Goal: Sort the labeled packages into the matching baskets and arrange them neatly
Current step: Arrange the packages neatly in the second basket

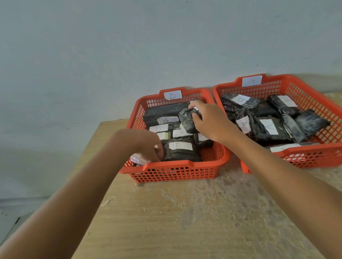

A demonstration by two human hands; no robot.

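Note:
Two orange plastic baskets stand side by side at the back of the table. The left basket [176,166] carries a B tag and holds several black wrapped packages with white B labels. The right basket [326,106] carries an A tag and holds several black packages, some labelled A. My right hand [210,122] is shut on a black package [187,119], held tilted above the B basket. My left hand [145,145] reaches into the front left corner of the B basket, fingers curled on a package [179,151] there; its fingertips are hidden.
The wooden table [182,219] has a worn, scuffed top in front of the baskets. Its left edge runs diagonally past my left forearm. A pale wall rises directly behind the baskets.

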